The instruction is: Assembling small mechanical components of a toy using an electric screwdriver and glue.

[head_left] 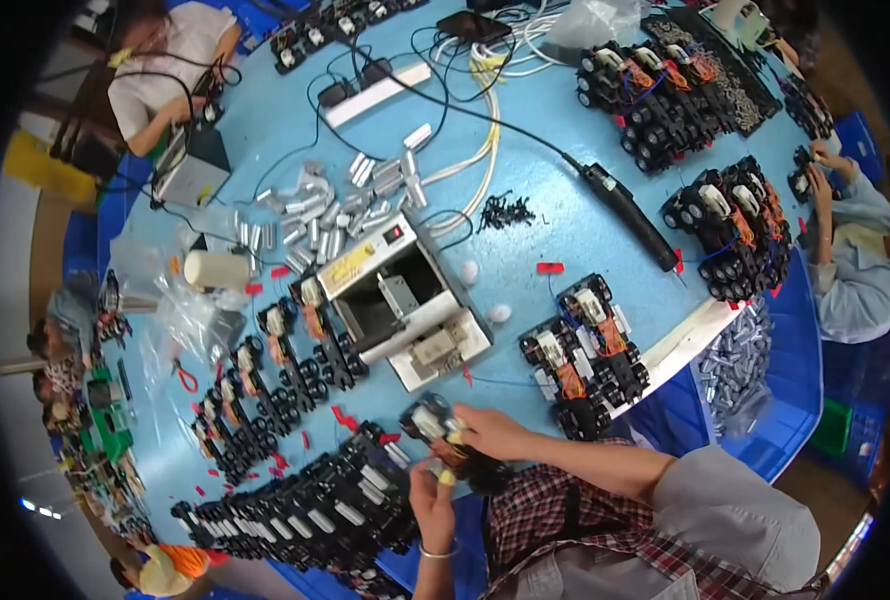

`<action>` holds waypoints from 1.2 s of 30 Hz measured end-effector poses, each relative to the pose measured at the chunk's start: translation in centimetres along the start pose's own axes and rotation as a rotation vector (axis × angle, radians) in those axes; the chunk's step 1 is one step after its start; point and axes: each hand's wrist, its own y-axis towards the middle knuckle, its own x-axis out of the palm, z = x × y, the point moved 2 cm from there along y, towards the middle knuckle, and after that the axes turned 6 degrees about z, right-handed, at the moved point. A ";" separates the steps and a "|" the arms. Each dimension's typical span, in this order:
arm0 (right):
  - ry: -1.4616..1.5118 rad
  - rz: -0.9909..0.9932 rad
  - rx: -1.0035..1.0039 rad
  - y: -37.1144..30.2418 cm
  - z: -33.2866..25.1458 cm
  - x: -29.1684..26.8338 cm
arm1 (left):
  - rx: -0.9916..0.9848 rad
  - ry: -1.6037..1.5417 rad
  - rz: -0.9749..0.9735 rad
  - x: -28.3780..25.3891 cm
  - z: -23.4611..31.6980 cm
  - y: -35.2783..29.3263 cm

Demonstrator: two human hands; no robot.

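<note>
At the table's front edge I hold a black toy car chassis [428,416] with wheels, orange wires and a pale part on top. My right hand [490,432] grips it from the right side. Below it, my left hand [433,510] pinches its lower part, with yellow covers on the fingertips. The chassis is partly hidden by my fingers. Just left of my hands stands a long, tight row of similar chassis [305,510] with silver parts on them. To the right, two chassis [585,350] with white parts and orange wires sit side by side.
A screw feeder box [445,350] stands ahead, with a black electric screwdriver [630,215] to its right. Silver cylinders [330,215] and black screws [505,211] lie beyond. More chassis stand in groups. A blue bin [790,400] is at right; other people work around the table.
</note>
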 end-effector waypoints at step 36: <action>0.138 0.157 0.224 -4.2 2.0 -4.2 | -0.390 -0.193 -0.274 4.5 -3.5 4.5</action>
